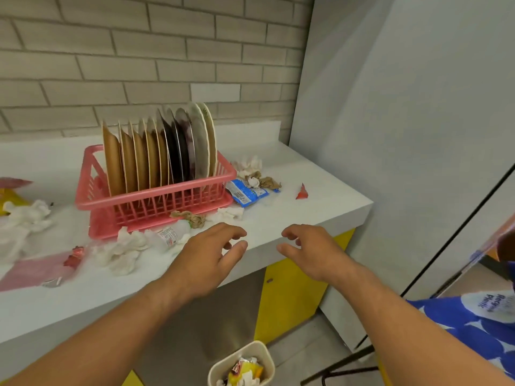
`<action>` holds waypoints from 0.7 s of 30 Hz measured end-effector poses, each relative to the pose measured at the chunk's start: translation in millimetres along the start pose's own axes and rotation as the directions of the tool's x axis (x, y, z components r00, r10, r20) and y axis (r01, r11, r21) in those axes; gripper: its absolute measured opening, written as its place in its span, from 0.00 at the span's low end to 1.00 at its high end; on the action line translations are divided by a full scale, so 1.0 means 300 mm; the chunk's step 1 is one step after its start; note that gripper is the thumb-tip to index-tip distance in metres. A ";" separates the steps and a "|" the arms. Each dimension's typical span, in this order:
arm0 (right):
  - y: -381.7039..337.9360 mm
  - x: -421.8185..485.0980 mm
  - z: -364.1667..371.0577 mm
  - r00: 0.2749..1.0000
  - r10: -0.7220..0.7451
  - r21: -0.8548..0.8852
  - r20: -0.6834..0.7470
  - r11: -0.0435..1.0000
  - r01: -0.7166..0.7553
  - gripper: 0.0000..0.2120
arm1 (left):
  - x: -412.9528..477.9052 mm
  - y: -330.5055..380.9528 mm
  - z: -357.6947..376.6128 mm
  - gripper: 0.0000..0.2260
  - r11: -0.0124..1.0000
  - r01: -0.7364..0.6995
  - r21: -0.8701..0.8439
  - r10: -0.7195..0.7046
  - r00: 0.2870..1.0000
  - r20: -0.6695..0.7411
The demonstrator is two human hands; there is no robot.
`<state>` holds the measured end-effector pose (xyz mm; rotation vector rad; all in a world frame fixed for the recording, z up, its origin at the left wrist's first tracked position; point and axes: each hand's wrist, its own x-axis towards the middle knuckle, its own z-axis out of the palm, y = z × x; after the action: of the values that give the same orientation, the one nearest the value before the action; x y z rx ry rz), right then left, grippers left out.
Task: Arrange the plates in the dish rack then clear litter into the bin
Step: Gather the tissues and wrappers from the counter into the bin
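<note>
A pink dish rack (92, 188) on the white counter (320, 196) holds several plates (156, 154) standing on edge, tan ones at the left and darker and pale ones at the right. Litter lies around it: white crumpled tissues (119, 252), a small plastic bottle (172, 232), brown paper (192, 218), a blue wrapper (246, 193) and a red scrap (302, 191). My left hand (211, 257) and my right hand (309, 250) hover open over the counter's front edge, holding nothing. A beige bin (220, 366) with wrappers inside stands on the floor below.
More tissues (28, 213) and a pink plastic bag (36, 268) lie at the left of the counter. A grey wall panel (404, 135) closes off the right side. Yellow cabinet doors (287, 296) sit under the counter. A blue printed bag (473, 330) is at the right.
</note>
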<state>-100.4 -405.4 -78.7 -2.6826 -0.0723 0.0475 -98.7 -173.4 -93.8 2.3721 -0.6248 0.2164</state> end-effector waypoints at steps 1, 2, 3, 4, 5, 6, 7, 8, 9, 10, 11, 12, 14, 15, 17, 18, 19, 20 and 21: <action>0.004 0.008 -0.008 1.000 0.010 -0.004 0.006 1.000 -0.010 0.20 | 0.013 0.001 -0.003 0.14 1.000 -0.003 0.006 0.003 1.000 0.001; 0.010 0.022 -0.017 1.000 0.020 -0.005 0.008 1.000 -0.020 0.20 | 0.029 0.002 -0.007 0.14 1.000 -0.004 0.013 0.004 1.000 0.000; 0.019 0.040 -0.026 1.000 0.028 -0.003 0.007 1.000 -0.028 0.20 | 0.050 0.002 -0.008 0.14 1.000 -0.007 0.021 0.007 1.000 -0.003; 0.031 0.061 -0.035 0.999 0.034 0.001 0.007 0.999 -0.034 0.20 | 0.073 0.000 -0.007 0.14 1.000 -0.011 0.028 0.011 1.000 -0.007; 0.045 0.087 -0.044 0.999 0.043 0.006 0.009 0.999 -0.043 0.20 | 0.099 -0.004 -0.003 0.14 0.999 -0.015 0.031 0.016 1.000 -0.014; 0.063 0.114 -0.052 0.998 0.054 0.014 0.015 0.998 -0.054 0.20 | 0.125 -0.009 0.005 0.14 0.999 -0.018 0.031 0.019 1.000 -0.022; 0.086 0.144 -0.060 0.997 0.068 0.028 0.023 0.997 -0.069 0.21 | 0.151 -0.015 0.018 0.14 0.999 -0.019 0.033 0.020 0.999 -0.027; 0.117 0.175 -0.066 0.996 0.085 0.048 0.033 0.995 -0.087 0.21 | 0.178 -0.024 0.034 0.14 0.999 -0.017 0.040 0.018 0.999 -0.026; 0.152 0.207 -0.072 0.993 0.105 0.070 0.050 0.992 -0.109 0.22 | 0.206 -0.033 0.054 0.14 0.999 -0.011 0.052 0.012 1.000 -0.020; 0.191 0.240 -0.076 0.990 0.123 0.083 0.075 0.988 -0.129 0.22 | 0.234 -0.043 0.076 0.14 0.998 -0.003 0.067 0.003 1.000 -0.012; 0.230 0.276 -0.080 0.985 0.134 0.078 0.106 0.987 -0.142 0.21 | 0.262 -0.052 0.096 0.14 0.997 0.004 0.081 -0.004 1.000 -0.005; 0.272 0.317 -0.083 0.981 0.138 0.060 0.133 0.987 -0.147 0.21 | 0.295 -0.062 0.117 0.14 0.995 0.010 0.095 -0.010 1.000 0.001; 0.351 0.413 -0.095 0.978 0.148 0.032 0.144 0.988 -0.154 0.18 | 0.376 -0.075 0.158 0.15 0.993 0.021 0.116 -0.021 1.000 0.003; 0.384 0.465 -0.103 0.980 0.155 0.031 0.128 0.987 -0.160 0.18 | 0.420 -0.078 0.177 0.15 0.992 0.028 0.121 -0.028 1.000 -0.001; 0.437 0.566 -0.121 0.984 0.156 0.031 0.085 0.987 -0.160 0.17 | 0.509 -0.082 0.210 0.14 0.991 0.046 0.126 -0.044 0.999 -0.013; 0.459 0.612 -0.126 0.988 0.142 0.021 0.067 0.989 -0.144 0.15 | 0.549 -0.083 0.223 0.14 0.990 0.056 0.131 -0.055 0.998 -0.016; 0.478 0.657 -0.126 0.991 0.122 0.012 0.051 0.992 -0.122 0.14 | 0.586 -0.085 0.236 0.14 0.988 0.068 0.139 -0.066 0.998 -0.019; 0.495 0.698 -0.123 0.994 0.101 0.008 0.041 0.995 -0.101 0.12 | 0.619 -0.086 0.248 0.15 0.985 0.085 0.153 -0.083 0.996 -0.020; 0.507 0.736 -0.119 0.996 0.084 0.006 0.035 0.996 -0.085 0.11 | 0.648 -0.090 0.259 0.15 0.980 0.106 0.168 -0.104 0.994 -0.019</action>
<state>128.2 -544.4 -118.8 -2.6768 0.0304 0.1202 83.3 -279.4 -108.3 2.5574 -0.4910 0.2430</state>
